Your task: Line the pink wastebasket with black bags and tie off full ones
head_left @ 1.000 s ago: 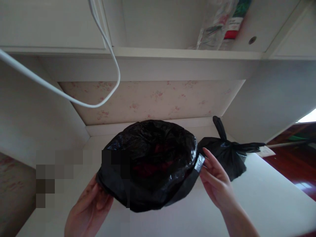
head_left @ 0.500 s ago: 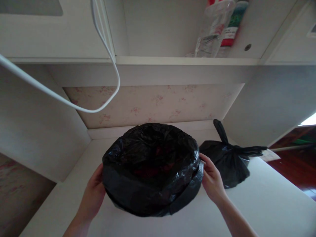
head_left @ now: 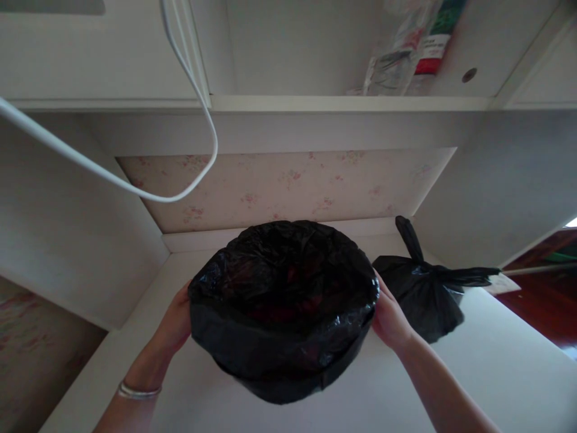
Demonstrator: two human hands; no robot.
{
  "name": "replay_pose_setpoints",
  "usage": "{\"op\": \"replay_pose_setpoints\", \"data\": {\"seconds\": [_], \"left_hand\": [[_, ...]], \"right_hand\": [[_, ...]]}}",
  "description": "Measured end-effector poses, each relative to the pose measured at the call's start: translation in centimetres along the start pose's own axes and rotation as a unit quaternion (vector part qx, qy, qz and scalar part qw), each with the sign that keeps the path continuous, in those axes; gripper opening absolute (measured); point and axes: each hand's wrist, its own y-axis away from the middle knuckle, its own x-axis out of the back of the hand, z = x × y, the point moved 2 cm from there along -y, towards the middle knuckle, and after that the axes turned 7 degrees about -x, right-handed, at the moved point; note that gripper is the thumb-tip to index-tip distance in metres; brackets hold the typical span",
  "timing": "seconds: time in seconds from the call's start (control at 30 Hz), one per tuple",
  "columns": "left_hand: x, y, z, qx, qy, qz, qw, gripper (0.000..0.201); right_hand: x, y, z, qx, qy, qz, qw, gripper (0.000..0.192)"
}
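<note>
Item 1: round bin (head_left: 288, 367) lined with a black bag (head_left: 283, 300), on or just above a white desk top (head_left: 496, 373); which, the view does not settle. The liner is folded over the rim all round. Inside, only dark crumpled plastic with faint red patches shows; the contents cannot be made out. The bin's own wall is almost wholly covered by the liner.

Item 2: left hand (head_left: 178, 325), pressed against the bin's left side, grasping it; the fingers are hidden behind the liner. A thin bracelet (head_left: 137, 392) circles the wrist.

Item 3: right hand (head_left: 388, 319), pressed against the bin's right side, grasping it likewise; fingertips out of sight under the liner's edge.

Item 4: tied black bag (head_left: 421, 294), just right of the bin and behind the right hand, knotted shut with two tails sticking out; contents unseen.

Item 5: shelf (head_left: 342, 103), above and behind the bin, bearing a clear plastic packet (head_left: 390, 63) and a red-and-green package (head_left: 433, 42), both cut off by the top edge.

Item 6: white cable (head_left: 193, 84), looping down up-left of the bin.
</note>
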Motion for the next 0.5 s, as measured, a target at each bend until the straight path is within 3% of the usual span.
{"op": "replay_pose_setpoints", "data": {"seconds": [0.2, 0.37, 0.5], "left_hand": [[-1.4, -0.3, 2.4, -0.024, 0.036, 0.009, 0.999, 0.054], [-0.6, -1.0, 1.7, -0.022, 0.077, 0.024, 0.997, 0.047], [-0.1, -1.2, 1.4, -0.031, 0.095, 0.019, 0.995, 0.045]], "right_hand": [[-0.3, -0.7, -2.1, 0.016, 0.013, -0.073, 0.997, 0.066], [-1.4, -0.2, -4.9, 0.046, 0.090, -0.153, 0.983, 0.088], [-1.7, -0.7, -5.6, 0.058, 0.142, -0.185, 0.971, 0.083]]}}
